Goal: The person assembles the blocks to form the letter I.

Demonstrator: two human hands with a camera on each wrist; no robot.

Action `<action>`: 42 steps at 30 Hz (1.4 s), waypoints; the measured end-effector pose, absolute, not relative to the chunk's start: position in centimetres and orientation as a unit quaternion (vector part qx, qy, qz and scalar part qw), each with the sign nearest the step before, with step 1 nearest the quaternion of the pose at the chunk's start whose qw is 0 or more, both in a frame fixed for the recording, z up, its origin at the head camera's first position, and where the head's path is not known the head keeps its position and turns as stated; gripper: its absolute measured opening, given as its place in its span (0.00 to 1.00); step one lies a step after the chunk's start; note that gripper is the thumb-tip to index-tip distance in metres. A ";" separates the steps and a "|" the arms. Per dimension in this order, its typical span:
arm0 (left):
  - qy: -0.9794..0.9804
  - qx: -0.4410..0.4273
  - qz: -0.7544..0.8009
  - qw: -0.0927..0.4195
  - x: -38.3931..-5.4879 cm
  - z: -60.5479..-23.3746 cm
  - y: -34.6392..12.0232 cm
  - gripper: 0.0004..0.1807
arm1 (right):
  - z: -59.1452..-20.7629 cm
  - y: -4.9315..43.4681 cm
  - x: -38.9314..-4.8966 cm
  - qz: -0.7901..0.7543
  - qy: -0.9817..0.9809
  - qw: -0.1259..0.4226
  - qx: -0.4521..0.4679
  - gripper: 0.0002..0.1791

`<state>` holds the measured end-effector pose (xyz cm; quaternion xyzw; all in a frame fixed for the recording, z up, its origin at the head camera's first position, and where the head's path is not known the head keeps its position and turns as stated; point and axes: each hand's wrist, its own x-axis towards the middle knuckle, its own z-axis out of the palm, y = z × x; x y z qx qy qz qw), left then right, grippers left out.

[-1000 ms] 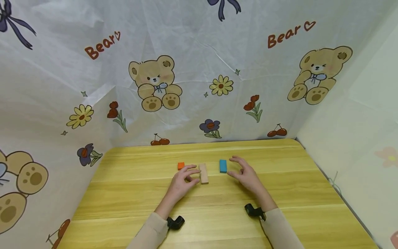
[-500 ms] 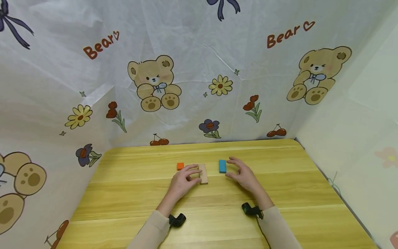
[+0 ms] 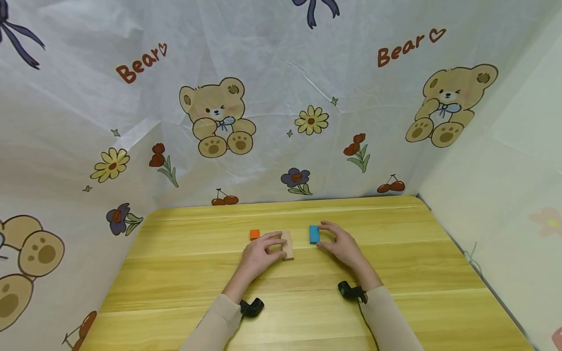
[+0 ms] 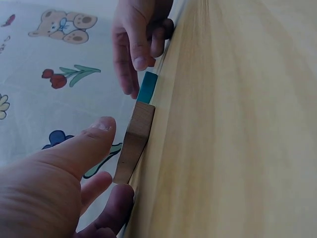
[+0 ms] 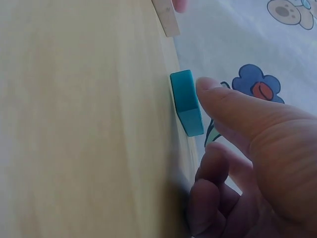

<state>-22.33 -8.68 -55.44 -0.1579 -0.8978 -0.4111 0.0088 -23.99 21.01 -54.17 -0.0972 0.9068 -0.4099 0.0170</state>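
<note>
A plain wooden block lies lengthwise on the table, with my left hand just to its left. In the left wrist view the thumb and fingers are spread beside the wooden block without gripping it. To the right lies a blue block. My right hand is at its right side, thumb and index finger apart near the edge. The right wrist view has the thumb very close to the blue block; whether it touches I cannot tell.
A small orange block sits behind and left of the left hand. The wooden table meets a white cloth printed with bears and flowers at the back. Each wrist carries a black camera.
My right hand has moved slightly left, closing in on the blue block. The left hand has shifted a little right toward the wooden block. The blocks stay where they were.
</note>
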 end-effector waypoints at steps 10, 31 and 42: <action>-0.905 -0.156 -0.395 -0.011 -22.6 -55.4 -8.6 0.17 | -54.1 20.9 -24.4 -0.380 0.920 0.029 -0.092 0.31; -0.903 -0.134 -0.406 -0.039 -22.7 -55.0 -8.6 0.16 | -54.1 20.8 -24.5 -0.357 0.931 0.026 -0.070 0.31; -0.900 -0.134 -0.413 -0.043 -22.7 -55.1 -8.8 0.16 | -54.4 21.0 -24.6 -0.370 0.927 0.021 -0.066 0.30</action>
